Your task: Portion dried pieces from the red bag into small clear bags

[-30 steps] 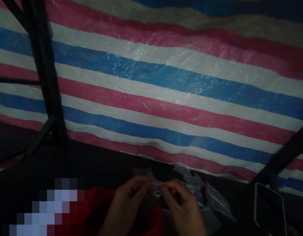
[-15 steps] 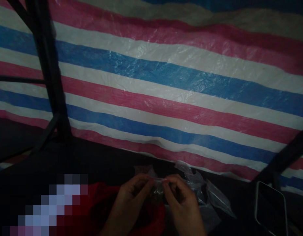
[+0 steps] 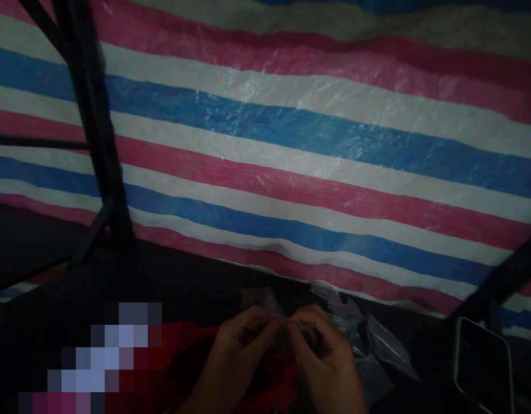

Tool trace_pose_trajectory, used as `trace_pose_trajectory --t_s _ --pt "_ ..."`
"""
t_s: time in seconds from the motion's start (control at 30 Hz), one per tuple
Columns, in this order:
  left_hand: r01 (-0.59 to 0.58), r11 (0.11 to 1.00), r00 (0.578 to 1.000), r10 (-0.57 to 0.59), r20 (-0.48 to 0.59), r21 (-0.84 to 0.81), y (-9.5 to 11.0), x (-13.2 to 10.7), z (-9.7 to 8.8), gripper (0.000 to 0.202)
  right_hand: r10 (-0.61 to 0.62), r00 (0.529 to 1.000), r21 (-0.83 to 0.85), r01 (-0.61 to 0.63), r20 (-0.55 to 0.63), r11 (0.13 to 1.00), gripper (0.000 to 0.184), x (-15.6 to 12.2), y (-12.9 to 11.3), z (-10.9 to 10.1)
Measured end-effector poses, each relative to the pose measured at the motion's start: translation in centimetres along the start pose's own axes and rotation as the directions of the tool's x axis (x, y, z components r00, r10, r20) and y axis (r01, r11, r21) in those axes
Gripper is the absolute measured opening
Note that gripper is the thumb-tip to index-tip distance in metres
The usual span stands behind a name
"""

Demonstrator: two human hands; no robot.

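In dim light at the bottom centre, my left hand [image 3: 237,356] and my right hand [image 3: 323,359] meet fingertip to fingertip. Both pinch the top edge of a small clear plastic bag [image 3: 281,330] with something dark inside that I cannot make out. More crumpled clear plastic bags [image 3: 369,339] lie just right of my right hand. Under my hands lies a red cloth or bag [image 3: 196,362].
A red, white and blue striped tarpaulin [image 3: 291,149] fills the background. A black metal frame [image 3: 97,149] stands at the left and a black strut [image 3: 502,282] at the right. A dark phone-like slab [image 3: 483,362] lies at the lower right. The work surface is dark.
My hands have drifted slightly right and their fingertips have drawn closer together on the small bag. The view shifted a little.
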State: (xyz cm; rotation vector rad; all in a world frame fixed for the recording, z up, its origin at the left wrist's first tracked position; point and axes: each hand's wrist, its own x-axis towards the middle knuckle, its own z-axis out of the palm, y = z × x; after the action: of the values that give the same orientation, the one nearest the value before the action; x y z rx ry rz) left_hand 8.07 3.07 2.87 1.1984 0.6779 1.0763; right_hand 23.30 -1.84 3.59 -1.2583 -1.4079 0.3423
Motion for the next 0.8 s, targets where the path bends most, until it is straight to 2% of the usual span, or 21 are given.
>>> trace_pose_trajectory --t_s 0.17,0.3,0.53,0.7,0.8 --pt "0.039 0.998 0.999 -0.039 -0.009 0.049 0.2 -0.3 -0.1 0.028 -0.036 0.999 -0.015 0.036 -0.022 0.999 0.017 0.0 -0.3 -0.3" --pt "0.011 0.989 1.0 -0.01 -0.009 0.149 -0.1 -0.2 -0.2 0.031 -0.053 0.999 -0.014 0.052 -0.009 0.999 0.016 0.3 -0.7 -0.7" --pt "-0.027 0.97 0.999 0.022 0.023 0.242 0.2 -0.3 0.1 0.032 -0.11 0.988 -0.027 0.108 -0.112 0.994 0.014 0.6 -0.5 -1.2" --pt "-0.058 0.965 0.998 0.057 0.009 0.255 0.9 -0.5 0.2 0.035 -0.155 0.983 -0.045 0.151 -0.1 0.988 0.013 0.6 -0.4 -1.4" --pt "-0.051 0.967 0.999 0.045 0.029 0.25 0.5 -0.6 0.0 0.034 -0.181 0.977 -0.056 0.175 -0.112 0.983 0.012 0.4 -0.4 -1.4"
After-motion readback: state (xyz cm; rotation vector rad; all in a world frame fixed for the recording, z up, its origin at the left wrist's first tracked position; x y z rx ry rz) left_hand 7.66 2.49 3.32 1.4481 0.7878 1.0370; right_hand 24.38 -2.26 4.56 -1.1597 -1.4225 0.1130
